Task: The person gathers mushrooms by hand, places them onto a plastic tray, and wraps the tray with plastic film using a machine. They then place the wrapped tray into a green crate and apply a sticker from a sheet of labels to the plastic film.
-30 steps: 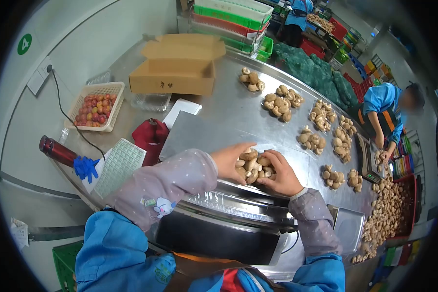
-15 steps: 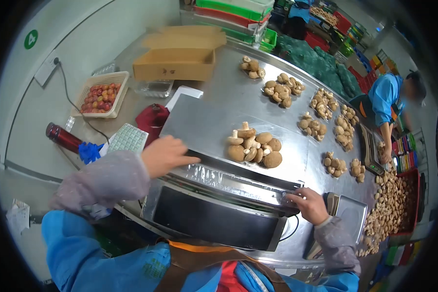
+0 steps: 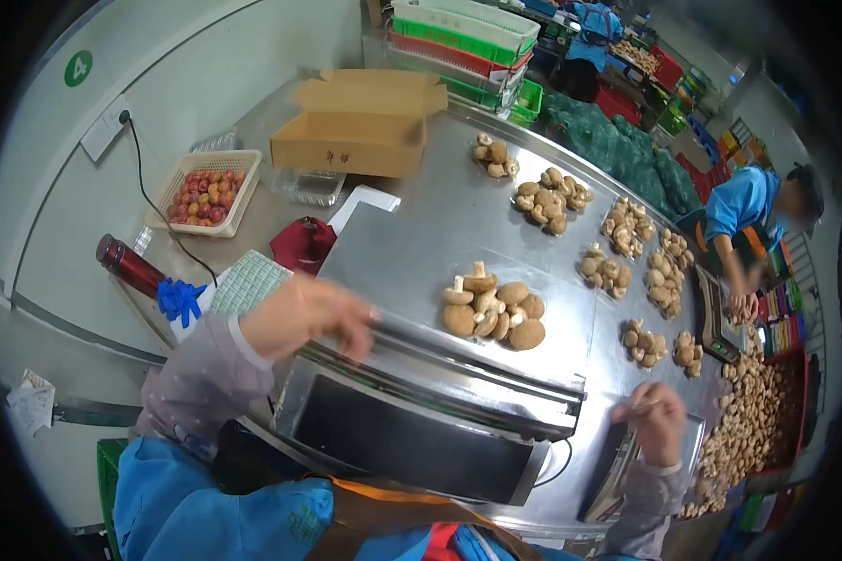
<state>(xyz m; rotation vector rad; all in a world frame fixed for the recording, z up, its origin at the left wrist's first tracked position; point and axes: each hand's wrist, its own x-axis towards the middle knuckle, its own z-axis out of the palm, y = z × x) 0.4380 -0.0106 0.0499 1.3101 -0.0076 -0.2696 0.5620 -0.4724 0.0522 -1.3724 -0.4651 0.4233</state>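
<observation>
My left hand [image 3: 313, 318], smeared by motion, hovers over the left end of the wrapping machine [image 3: 421, 425], fingers apart and bent downward. Past the machine's right end, my right hand [image 3: 655, 421] is raised with fingertips drawn together; I cannot tell what is in them. The machine has a shiny metal bar [image 3: 477, 374] along its far side and a dark flat plate in front. Just beyond the bar, a cluster of brown mushrooms [image 3: 496, 313] with pale stems lies on the steel table [image 3: 384, 238].
More mushroom clusters [image 3: 552, 201] sit farther back. A cardboard box [image 3: 346, 140], a basket of red fruit [image 3: 201, 196] and a red flask [image 3: 129, 265] stand left. At right are a scale [image 3: 716, 318], a mushroom heap [image 3: 744, 411] and a co-worker [image 3: 744, 206] reaching in.
Both hands have come off the bar; the right moved right and down, the left stayed near its end. The crinkled clear film along the bar no longer shows. My view has shifted slightly.
</observation>
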